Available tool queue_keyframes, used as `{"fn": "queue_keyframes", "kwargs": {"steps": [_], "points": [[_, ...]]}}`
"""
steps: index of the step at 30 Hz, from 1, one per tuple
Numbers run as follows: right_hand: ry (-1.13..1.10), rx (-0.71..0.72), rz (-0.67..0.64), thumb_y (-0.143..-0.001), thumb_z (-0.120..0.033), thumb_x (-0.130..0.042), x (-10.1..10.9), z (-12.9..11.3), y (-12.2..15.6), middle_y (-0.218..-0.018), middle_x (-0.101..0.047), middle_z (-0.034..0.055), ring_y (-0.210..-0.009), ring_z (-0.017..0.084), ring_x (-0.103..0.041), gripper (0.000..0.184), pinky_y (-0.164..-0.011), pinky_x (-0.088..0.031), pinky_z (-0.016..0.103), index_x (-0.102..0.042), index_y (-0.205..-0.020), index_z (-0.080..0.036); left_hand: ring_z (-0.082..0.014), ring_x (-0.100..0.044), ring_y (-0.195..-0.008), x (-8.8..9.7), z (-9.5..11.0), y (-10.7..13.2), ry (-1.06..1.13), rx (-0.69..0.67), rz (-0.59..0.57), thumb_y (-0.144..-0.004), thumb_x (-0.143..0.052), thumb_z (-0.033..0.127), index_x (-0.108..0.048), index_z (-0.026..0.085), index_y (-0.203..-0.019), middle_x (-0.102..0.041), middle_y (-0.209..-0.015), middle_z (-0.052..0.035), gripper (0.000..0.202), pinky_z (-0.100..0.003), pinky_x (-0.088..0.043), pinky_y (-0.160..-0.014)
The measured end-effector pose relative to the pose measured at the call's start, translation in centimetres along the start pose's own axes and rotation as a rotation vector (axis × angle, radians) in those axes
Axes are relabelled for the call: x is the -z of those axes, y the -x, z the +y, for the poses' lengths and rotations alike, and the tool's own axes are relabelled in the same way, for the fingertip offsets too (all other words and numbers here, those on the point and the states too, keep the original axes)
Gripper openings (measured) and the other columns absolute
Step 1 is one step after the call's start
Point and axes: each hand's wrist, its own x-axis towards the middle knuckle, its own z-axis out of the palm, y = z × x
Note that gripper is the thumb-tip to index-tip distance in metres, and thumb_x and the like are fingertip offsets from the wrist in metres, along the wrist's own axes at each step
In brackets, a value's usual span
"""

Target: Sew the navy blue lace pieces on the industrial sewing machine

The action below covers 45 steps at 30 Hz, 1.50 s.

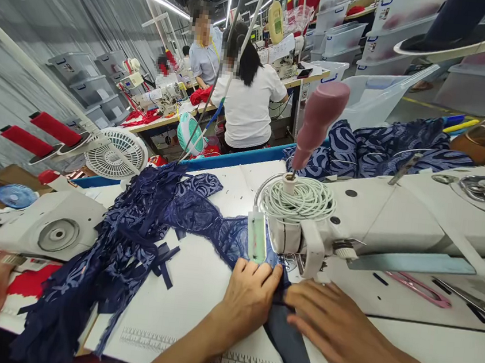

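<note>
The head view is showing the left hand lying flat, fingers together, pressing the dark navy lace fabric piece against the white work surface just in front of the white sewing machine, while the right hand is resting open with fingers extended on the plain navy strip that is running back toward the person. Both sets of fingertips are sitting very near the needle area, which is mostly hidden behind the machine head, so a finger could be creeping under it. The big loose heap of navy lace is hanging off the left edge and could be dragging the seam off line.
</note>
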Motion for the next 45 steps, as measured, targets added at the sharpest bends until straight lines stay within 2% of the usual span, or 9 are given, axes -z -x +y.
{"fn": "queue_keyframes", "kwargs": {"steps": [4,7,12,17,20,31,34,39,45], "points": [[0.292,-0.063,0.021,-0.106,-0.022,-0.030,-0.3,1.2,-1.2,-0.103,-0.074,0.0110,-0.083,0.023,-0.065,0.040,-0.079,-0.049,0.041,-0.068,-0.115,-0.016,-0.0233,-0.062,-0.102,-0.3,-0.2,0.3,0.039,0.024,0.023,-0.091,-0.049,0.009,-0.056,0.021,-0.133,-0.068,-0.113,-0.0083,0.044,-0.041,-0.043,-0.086],[0.390,-0.051,-0.015,-0.106,-0.024,-0.032,-0.9,1.6,-1.5,-0.092,-0.075,0.0121,-0.078,0.025,-0.065,0.040,-0.077,-0.049,0.045,-0.069,-0.116,-0.013,-0.0248,-0.059,-0.119,-0.2,-0.4,0.8,0.091,0.014,0.013,-0.095,-0.045,0.010,-0.054,0.021,-0.137,-0.066,-0.128,-0.0097,0.045,-0.045,-0.040,-0.103],[0.425,-0.074,-0.026,-0.103,-0.020,-0.041,-1.3,1.7,-0.4,-0.083,-0.073,0.0112,-0.084,0.027,-0.066,0.033,-0.081,-0.047,0.045,-0.068,-0.121,-0.014,-0.0283,-0.057,-0.124,0.8,-0.9,0.5,0.109,0.019,-0.061,-0.093,-0.047,0.008,-0.053,0.022,-0.138,-0.063,-0.137,-0.0086,0.048,-0.054,-0.038,-0.111],[0.320,-0.038,0.033,-0.098,-0.015,-0.049,-1.4,1.3,0.6,-0.106,-0.073,0.0081,-0.088,0.024,-0.064,0.028,-0.088,-0.043,0.046,-0.068,-0.117,-0.024,-0.0292,-0.058,-0.119,1.1,-1.8,-0.6,0.104,-0.005,-0.073,-0.089,-0.047,0.005,-0.057,0.023,-0.129,-0.066,-0.129,-0.0087,0.045,-0.064,-0.037,-0.111],[0.255,-0.006,0.038,-0.101,-0.018,-0.046,-1.4,1.0,0.4,-0.116,-0.071,0.0061,-0.089,0.021,-0.063,0.028,-0.089,-0.042,0.042,-0.068,-0.116,-0.025,-0.0295,-0.058,-0.120,0.6,-2.1,-0.7,0.117,-0.009,-0.043,-0.089,-0.047,0.005,-0.057,0.024,-0.130,-0.066,-0.125,-0.0097,0.046,-0.064,-0.040,-0.109],[0.249,-0.016,0.099,-0.108,-0.023,-0.037,-0.6,0.3,-0.8,-0.102,-0.073,0.0049,-0.084,0.020,-0.062,0.032,-0.090,-0.039,0.041,-0.068,-0.113,-0.018,-0.0310,-0.054,-0.126,0.0,-2.3,-0.4,0.136,0.023,-0.014,-0.091,-0.050,0.008,-0.063,0.024,-0.124,-0.067,-0.122,-0.0102,0.039,-0.072,-0.030,-0.113],[0.257,-0.014,0.118,-0.108,-0.023,-0.037,-0.7,0.3,-0.8,-0.103,-0.073,0.0052,-0.085,0.021,-0.063,0.033,-0.088,-0.038,0.041,-0.069,-0.112,-0.019,-0.0304,-0.055,-0.123,0.0,-2.6,-0.5,0.133,0.019,-0.024,-0.091,-0.050,0.008,-0.064,0.024,-0.124,-0.067,-0.120,-0.0105,0.039,-0.070,-0.033,-0.112],[0.287,-0.028,0.036,-0.105,-0.026,-0.042,-0.8,0.7,-0.3,-0.101,-0.073,0.0061,-0.085,0.022,-0.062,0.029,-0.086,-0.040,0.042,-0.068,-0.119,-0.023,-0.0272,-0.061,-0.109,-0.1,-2.5,-0.1,0.145,0.012,-0.043,-0.092,-0.048,0.008,-0.063,0.025,-0.125,-0.069,-0.110,-0.0101,0.040,-0.059,-0.042,-0.106],[0.416,-0.039,0.065,-0.103,-0.028,-0.046,-1.8,1.4,-0.4,-0.106,-0.073,0.0159,-0.095,0.030,-0.065,0.036,-0.085,-0.043,0.044,-0.063,-0.129,-0.010,-0.0264,-0.064,-0.106,-0.3,-2.4,0.2,0.146,0.010,-0.035,-0.093,-0.048,0.008,-0.060,0.025,-0.132,-0.070,-0.111,-0.0100,0.044,-0.060,-0.043,-0.106]]}}
